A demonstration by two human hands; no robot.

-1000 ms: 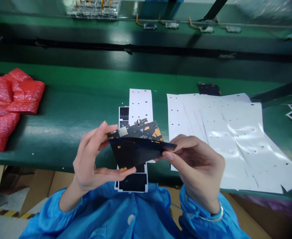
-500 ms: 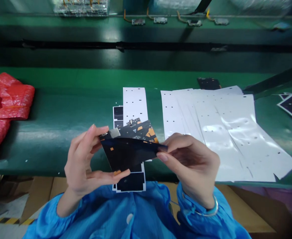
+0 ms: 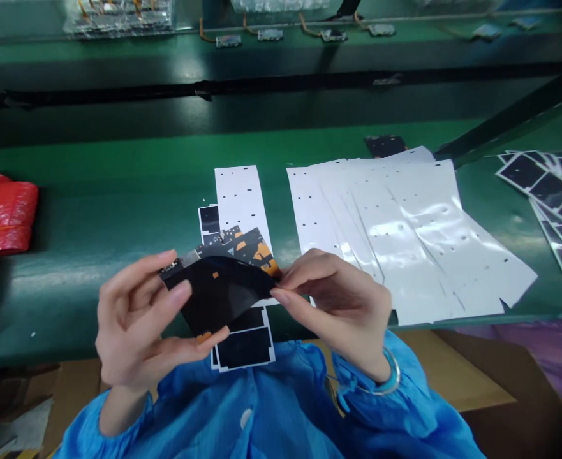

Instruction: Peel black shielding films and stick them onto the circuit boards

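My left hand (image 3: 137, 325) grips a dark circuit board (image 3: 258, 247) with orange patches by its left side. One fingertip presses on the black film (image 3: 218, 303) that covers much of the board. At the film's right corner, my right hand (image 3: 333, 306) pinches it between thumb and fingertips. There the film bows up from the board, leaving the far strip of the board bare. Beneath my hands lie a white backing sheet (image 3: 240, 191) with small dark holes and a sheet of black stickers (image 3: 245, 349) reaching over the bench's near edge.
Several white perforated sheets (image 3: 405, 242) overlap on the green bench (image 3: 94, 210) at right. Another dark board (image 3: 384, 146) lies behind them. More black sticker sheets (image 3: 548, 191) are at far right, red bubble wrap (image 3: 7, 210) at left. Small parts (image 3: 270, 35) line the shelf.
My left fingertip has come down onto the film's left part. My right hand has brought the pinched corner closer to the board, and the film bows more. The camera view has shifted to the right.
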